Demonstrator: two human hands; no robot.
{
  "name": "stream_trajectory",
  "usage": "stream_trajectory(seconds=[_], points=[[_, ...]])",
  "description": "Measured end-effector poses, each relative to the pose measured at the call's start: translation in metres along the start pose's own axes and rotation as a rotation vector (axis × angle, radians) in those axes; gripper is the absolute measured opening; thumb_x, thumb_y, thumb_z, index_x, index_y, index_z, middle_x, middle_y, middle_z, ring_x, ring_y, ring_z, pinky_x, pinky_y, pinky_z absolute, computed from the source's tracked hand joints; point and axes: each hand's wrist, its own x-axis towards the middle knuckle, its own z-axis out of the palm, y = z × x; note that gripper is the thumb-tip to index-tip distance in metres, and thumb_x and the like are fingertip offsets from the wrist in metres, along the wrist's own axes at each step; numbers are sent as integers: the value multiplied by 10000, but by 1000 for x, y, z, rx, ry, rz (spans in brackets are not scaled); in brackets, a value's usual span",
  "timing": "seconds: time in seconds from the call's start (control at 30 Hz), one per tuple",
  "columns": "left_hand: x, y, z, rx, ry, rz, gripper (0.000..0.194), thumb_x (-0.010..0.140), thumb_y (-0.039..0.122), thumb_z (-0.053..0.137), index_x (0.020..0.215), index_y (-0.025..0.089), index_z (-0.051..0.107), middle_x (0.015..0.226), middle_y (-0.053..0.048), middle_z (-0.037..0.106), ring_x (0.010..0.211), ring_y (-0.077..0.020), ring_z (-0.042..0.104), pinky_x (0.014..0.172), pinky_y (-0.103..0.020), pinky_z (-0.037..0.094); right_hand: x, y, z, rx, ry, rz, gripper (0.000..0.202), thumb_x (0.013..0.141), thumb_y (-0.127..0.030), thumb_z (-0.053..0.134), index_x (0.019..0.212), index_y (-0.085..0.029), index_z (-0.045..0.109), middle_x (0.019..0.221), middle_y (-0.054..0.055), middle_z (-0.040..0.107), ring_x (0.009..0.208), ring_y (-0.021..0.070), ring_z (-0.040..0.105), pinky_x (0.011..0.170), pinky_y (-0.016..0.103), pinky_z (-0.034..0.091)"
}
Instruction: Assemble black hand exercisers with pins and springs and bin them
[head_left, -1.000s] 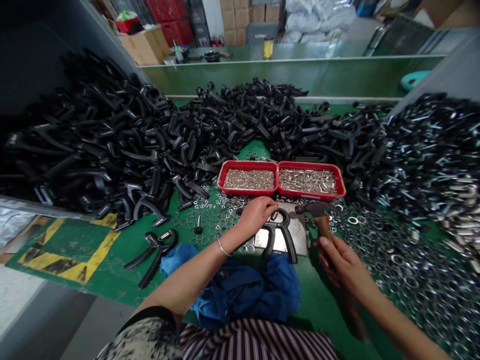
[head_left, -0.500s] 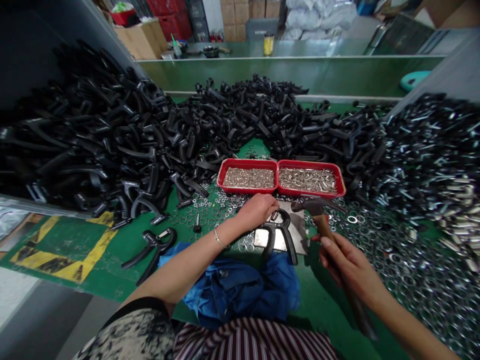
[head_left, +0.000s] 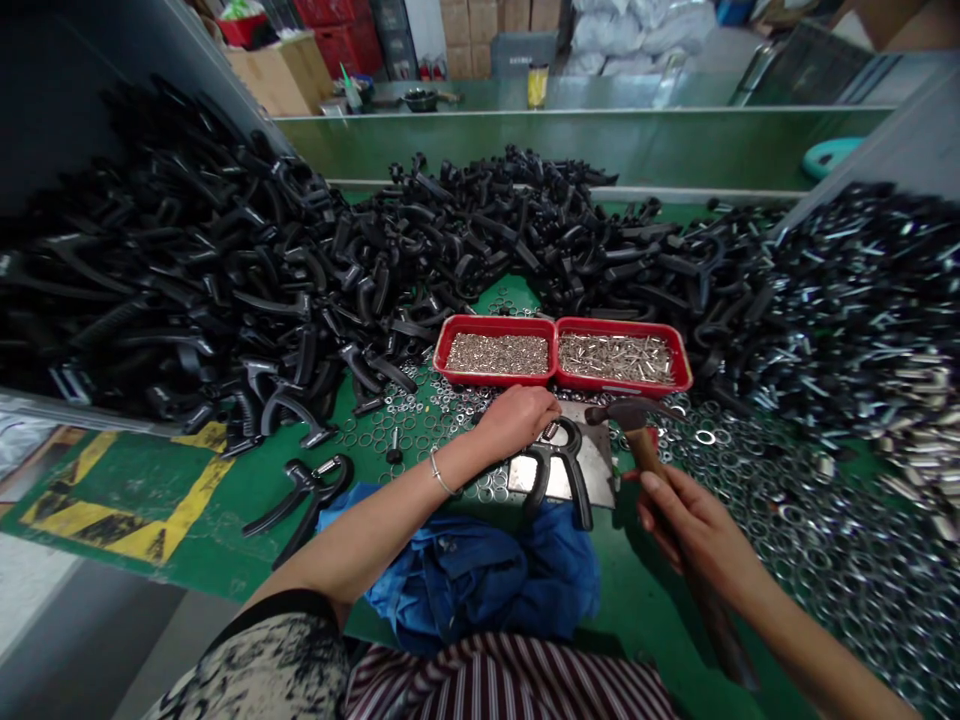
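Observation:
My left hand (head_left: 521, 418) is closed at the top of a black hand grip strengthener (head_left: 571, 475); whether the fingertips also pinch a small part is hidden. The strengthener has a metal spring near its top, and its two handles point toward me. It rests on a flat metal plate (head_left: 600, 455). In my right hand (head_left: 694, 520) is a hammer (head_left: 643, 448), gripped around its wooden handle, with the head just right of the strengthener. Another hand grip strengthener (head_left: 319, 488) with a spring lies to the left, near a loose black-ended bolt (head_left: 394, 447).
Two red trays (head_left: 556, 378) of small metal pins stand behind the plate. Black handles (head_left: 285, 260) are heaped left and behind. Metal rings (head_left: 802, 540) cover the right side, beside a pile of shiny parts (head_left: 877, 280). A blue cloth (head_left: 480, 580) lies in front of me.
Very little differs. The strengthener's handles have shifted slightly left, and the hammer head has moved a touch to the right. Both hands keep their hold.

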Motion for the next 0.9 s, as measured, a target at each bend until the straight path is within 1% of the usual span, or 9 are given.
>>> stream_trajectory(seconds=[0.13,0.33,0.4,0.47,0.6,0.67,0.77,0.83,0.9], points=[[1,3,1,133,-41,82,246,990,247,466,929,134,676,908,-84,693,872,-207,629,787,-334,429,0,3,-2,27,5,2,450,891,-647,529,1037,-222,501,668,-53,533,363,59,366,295,181,325],[-4,15,9,460,-10,293,288,991,135,367,909,102,641,890,-119,638,860,-235,572,847,-394,385,-6,-2,-1,12,-4,-13,453,904,-634,517,1103,-228,506,685,-43,547,380,73,387,312,193,339],[-6,17,12,474,-12,286,265,990,137,379,929,104,635,900,-114,633,874,-236,568,856,-392,381,-5,-5,-1,-20,-2,-26,435,912,-631,501,1080,-230,508,702,-33,561,401,82,411,332,201,352],[-9,17,14,445,-8,210,233,996,176,408,971,102,628,928,-109,639,894,-239,571,847,-386,387,-2,-9,-4,-117,0,-33,404,918,-627,489,981,-228,521,688,-27,557,420,90,425,349,208,346],[-30,24,12,302,123,42,322,1011,352,441,1158,107,588,1145,-127,638,1039,-248,557,897,-387,401,-2,-26,-15,-396,-28,-111,403,953,-598,433,820,-231,528,638,-9,547,493,123,476,415,228,359],[-48,32,13,258,169,56,317,1025,340,403,1178,133,589,1191,-116,630,1095,-243,534,952,-402,389,-4,-37,-17,-497,-16,-203,405,977,-582,384,830,-237,537,649,6,566,549,144,518,470,245,384],[-71,45,18,261,111,146,303,1033,272,367,1098,132,628,1097,-110,649,1066,-241,538,953,-411,396,2,-50,-15,-624,67,-332,397,999,-558,322,880,-241,531,672,24,591,595,170,556,544,273,404],[-78,50,24,272,64,173,306,1031,253,365,1048,119,640,1046,-114,645,1039,-241,545,935,-403,410,15,-54,-13,-758,65,-348,363,993,-536,343,884,-237,518,669,29,599,591,185,567,572,291,402],[-80,52,28,272,53,158,312,1031,241,356,1029,120,643,1029,-111,639,1026,-237,547,929,-398,418,28,-55,-11,-891,-12,-311,340,979,-522,382,850,-234,510,670,32,612,592,197,582,581,295,395]])
